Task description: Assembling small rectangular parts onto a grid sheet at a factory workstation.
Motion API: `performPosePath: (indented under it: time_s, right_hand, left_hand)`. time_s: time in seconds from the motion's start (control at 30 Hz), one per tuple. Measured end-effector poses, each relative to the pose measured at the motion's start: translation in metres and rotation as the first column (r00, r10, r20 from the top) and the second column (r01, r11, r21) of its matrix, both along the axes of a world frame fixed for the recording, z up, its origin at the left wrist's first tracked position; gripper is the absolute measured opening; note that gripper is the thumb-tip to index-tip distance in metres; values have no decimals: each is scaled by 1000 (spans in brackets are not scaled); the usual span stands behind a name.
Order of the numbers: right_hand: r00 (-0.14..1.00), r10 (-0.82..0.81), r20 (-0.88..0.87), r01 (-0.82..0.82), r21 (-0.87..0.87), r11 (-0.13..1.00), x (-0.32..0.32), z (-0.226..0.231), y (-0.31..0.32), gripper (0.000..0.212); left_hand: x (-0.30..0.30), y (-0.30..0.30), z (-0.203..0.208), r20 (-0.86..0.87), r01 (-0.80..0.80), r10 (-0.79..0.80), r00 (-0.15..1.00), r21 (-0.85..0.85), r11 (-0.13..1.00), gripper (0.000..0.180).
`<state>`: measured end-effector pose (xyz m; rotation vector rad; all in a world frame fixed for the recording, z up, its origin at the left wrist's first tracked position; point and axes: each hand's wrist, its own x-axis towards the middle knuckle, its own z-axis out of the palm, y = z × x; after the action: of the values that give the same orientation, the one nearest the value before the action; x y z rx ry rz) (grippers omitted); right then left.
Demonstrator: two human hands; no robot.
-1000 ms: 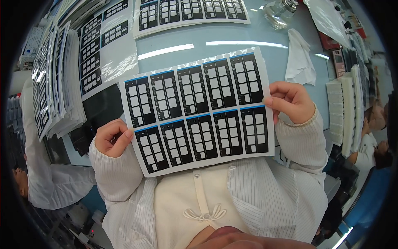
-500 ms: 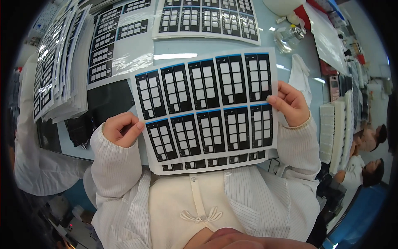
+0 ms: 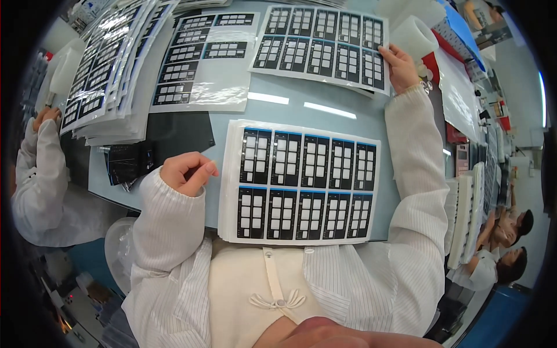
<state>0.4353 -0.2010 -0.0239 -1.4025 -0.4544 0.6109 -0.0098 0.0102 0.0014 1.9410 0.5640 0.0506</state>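
My right hand (image 3: 401,69) reaches far out and pinches the right edge of a printed label sheet (image 3: 320,46), thumb on top. That sheet lies over the far pile, its black panels with white boxes facing up. Close to my body sits a stack of similar label sheets (image 3: 307,187), blue strips topping each panel row. My left hand (image 3: 188,173) hovers just left of this stack, fingers curled in and thumb against them, apparently holding nothing.
Left of the far pile lies a partly bare label sheet (image 3: 223,84). A tall, uneven stack of sheets (image 3: 107,69) stands at the left, near a co-worker's hands (image 3: 46,118). A black plastic piece (image 3: 125,165) rests below it. A white roll (image 3: 415,35) stands at the far right.
Both hands held a sheet above the near stack before. My left hand has let go; my right hand has moved forward, with a sheet now over the far pile. The view has shifted.
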Motion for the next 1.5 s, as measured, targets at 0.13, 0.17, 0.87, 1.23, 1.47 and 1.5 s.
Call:
performPosePath:
  time_s: [0.13, 0.17, 0.87, 1.23, 1.47, 1.5]
  right_hand:
    - [998, -44, 48, 58, -346, 936, 8, -7, 15, 31]
    - [998, -41, 47, 55, -347, 936, 8, -9, 16, 31]
    - [653, 138, 745, 534, -581, 614, 10, -17, 14, 61]
    - [562, 230, 795, 296, -453, 841, -98, 42, -2, 43]
    - [413, 507, 757, -240, -447, 862, -221, 43, 32, 28]
    - [387, 512, 767, -254, -445, 858, -228, 33, 41, 28]
  left_hand:
    - [-4, -1, 8, -43, -8, 8, 999, -12, 1000, 24]
    - [-5, 0, 9, -84, -10, 9, 996, -21, 1000, 24]
    - [19, 7, 13, 39, 100, -116, 993, 289, 952, 15]
    - [57, 0, -6, -2, 205, -252, 968, 589, 782, 44]
    - [61, 3, -8, 76, 165, -256, 964, 586, 793, 36]
    - [63, 5, -12, 129, 170, -295, 947, 576, 799, 34]
